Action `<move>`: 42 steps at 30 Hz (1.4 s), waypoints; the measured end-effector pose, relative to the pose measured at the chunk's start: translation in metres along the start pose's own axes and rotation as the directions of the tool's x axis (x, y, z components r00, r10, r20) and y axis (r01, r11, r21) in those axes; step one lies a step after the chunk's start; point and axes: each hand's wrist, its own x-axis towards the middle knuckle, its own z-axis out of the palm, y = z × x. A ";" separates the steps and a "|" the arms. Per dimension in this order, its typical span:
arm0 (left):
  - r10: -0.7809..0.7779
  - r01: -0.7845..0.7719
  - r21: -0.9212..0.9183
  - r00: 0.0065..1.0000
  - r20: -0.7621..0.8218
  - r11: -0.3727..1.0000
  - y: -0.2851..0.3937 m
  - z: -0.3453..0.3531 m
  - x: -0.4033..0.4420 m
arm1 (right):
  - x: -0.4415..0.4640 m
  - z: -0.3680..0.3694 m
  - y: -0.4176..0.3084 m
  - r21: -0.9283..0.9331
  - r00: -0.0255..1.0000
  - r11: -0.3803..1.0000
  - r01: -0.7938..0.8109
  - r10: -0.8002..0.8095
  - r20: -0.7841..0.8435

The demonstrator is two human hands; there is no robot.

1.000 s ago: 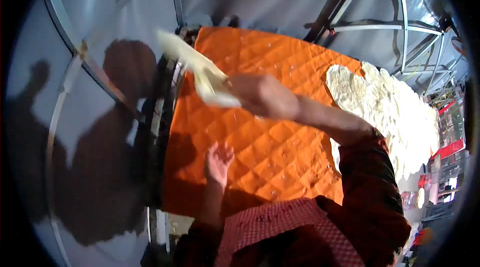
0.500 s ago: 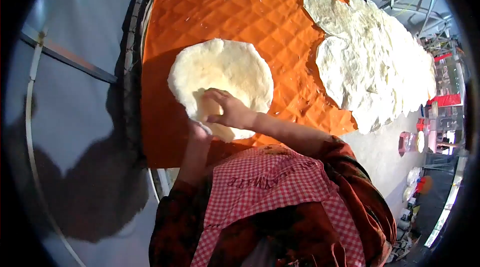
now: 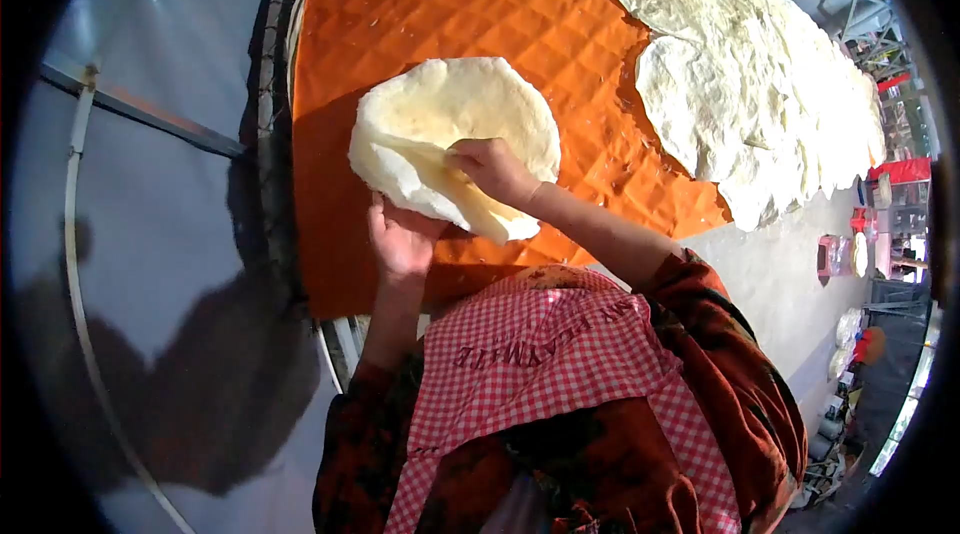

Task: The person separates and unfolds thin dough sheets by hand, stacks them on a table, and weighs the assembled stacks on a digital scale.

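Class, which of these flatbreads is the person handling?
The lone round flatbread, its near side folded over in the right grip; the other flatbreads lie overlapping at the picture's right, untouched.

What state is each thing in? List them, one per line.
Flatbread: near side folded up
Right hand: closed, pinching the folded edge
Left hand: palm up at the near edge, fingers hidden
Bread pile: spread out, overlapping
Orange cloth: spread out, scattered with crumbs
Apron: worn
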 end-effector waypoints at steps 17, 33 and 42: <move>0.177 0.100 0.698 0.933 -0.313 0.709 0.002 -0.013 -0.003 | 0.002 0.000 -0.010 -0.293 0.999 0.956 0.026 -0.036 -0.029; 0.110 -0.084 0.189 0.985 -0.129 0.978 0.063 -0.155 -0.045 | -0.334 -0.333 0.229 -0.082 0.164 0.307 -0.948 0.253 -0.953; 0.031 -0.006 0.213 0.993 -0.112 0.977 0.045 -0.036 -0.030 | -0.074 -0.024 -0.012 0.120 0.964 0.983 -0.138 0.105 0.245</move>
